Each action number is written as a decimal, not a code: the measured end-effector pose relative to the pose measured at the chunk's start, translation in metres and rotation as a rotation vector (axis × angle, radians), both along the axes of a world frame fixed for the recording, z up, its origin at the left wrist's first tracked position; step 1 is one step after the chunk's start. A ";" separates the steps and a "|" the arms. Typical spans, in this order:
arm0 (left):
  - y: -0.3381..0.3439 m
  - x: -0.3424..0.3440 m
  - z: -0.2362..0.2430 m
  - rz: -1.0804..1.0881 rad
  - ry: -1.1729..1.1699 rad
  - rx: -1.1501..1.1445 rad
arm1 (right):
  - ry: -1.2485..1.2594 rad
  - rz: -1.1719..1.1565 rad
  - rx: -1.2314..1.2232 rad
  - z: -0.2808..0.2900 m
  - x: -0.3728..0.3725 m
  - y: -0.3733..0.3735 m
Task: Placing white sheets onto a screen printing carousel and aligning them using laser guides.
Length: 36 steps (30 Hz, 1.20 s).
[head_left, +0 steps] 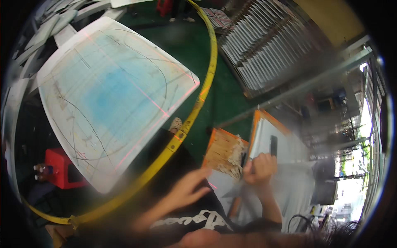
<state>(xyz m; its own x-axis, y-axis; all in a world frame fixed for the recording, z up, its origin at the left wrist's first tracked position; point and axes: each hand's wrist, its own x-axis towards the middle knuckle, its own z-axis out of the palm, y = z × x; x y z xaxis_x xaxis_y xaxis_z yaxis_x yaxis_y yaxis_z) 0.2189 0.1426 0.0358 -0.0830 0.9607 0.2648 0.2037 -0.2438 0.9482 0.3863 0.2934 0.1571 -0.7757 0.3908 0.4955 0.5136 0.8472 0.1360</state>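
Note:
My left hand (pixel 191 189) is at the middle bottom, slightly smeared, with thumb and fingers apart. Its fingertips come near the lower left edge of a tan, worn block (pixel 223 152) with an orange rim and ragged pale fibres on its right side. To the right, my right hand (pixel 261 167) is closed, fingers curled, beside a stack of white sheets (pixel 264 134) with orange edges. A small dark thing shows next to its thumb, but what the fist holds is hidden. A flat dark rectangular object (pixel 273 145) lies on the white sheets just above the fist.
A yellow hoop rail (pixel 178 138) curves between me and a large white table (pixel 182 76) with a blue patch and pink light lines. A red stool (pixel 58 159) stands at the left. A slatted rack (pixel 264 45) stands at upper right on the green floor (pixel 206 120).

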 end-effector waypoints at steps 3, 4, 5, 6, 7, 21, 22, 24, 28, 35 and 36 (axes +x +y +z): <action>0.004 0.018 -0.001 -0.095 -0.353 -0.113 | 0.043 0.293 0.023 0.016 -0.086 -0.010; 0.002 0.017 -0.006 -0.064 -0.338 -0.102 | 0.046 0.392 0.011 0.016 -0.109 -0.014; 0.000 0.013 -0.010 -0.049 -0.523 -0.208 | 0.046 0.475 0.002 0.018 -0.126 -0.017; 0.000 0.004 -0.014 -0.030 -0.710 -0.313 | 0.060 0.494 0.011 0.020 -0.139 -0.012; -0.002 -0.009 -0.017 -0.011 -0.698 -0.301 | 0.087 0.531 0.017 0.022 -0.151 -0.008; -0.074 -0.196 0.029 0.847 -0.839 -0.282 | 0.319 0.389 -1.401 -0.065 -0.219 0.128; -0.076 -0.201 0.047 0.880 -0.877 -0.213 | 0.331 0.392 -1.541 -0.064 -0.235 0.128; -0.072 -0.234 0.033 0.849 -0.765 -0.281 | 0.381 0.315 -1.605 -0.066 -0.259 0.131; -0.080 -0.244 0.025 1.128 -0.410 -0.041 | 0.355 0.335 -1.629 -0.080 -0.314 0.136; -0.122 -0.222 0.013 1.231 0.442 -0.439 | 0.248 0.304 -1.634 -0.107 -0.366 0.138; -0.120 -0.218 0.010 1.255 0.468 -0.432 | 0.237 0.306 -1.638 -0.110 -0.368 0.136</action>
<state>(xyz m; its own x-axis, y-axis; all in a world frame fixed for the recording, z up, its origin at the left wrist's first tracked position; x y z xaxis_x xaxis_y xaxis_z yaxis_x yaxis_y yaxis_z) 0.0012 0.0223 0.0462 -0.9213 0.3256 0.2128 0.3782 0.6220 0.6856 0.0179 0.4296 0.0466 -0.8887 0.4358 -0.1428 0.1934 0.0739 -0.9783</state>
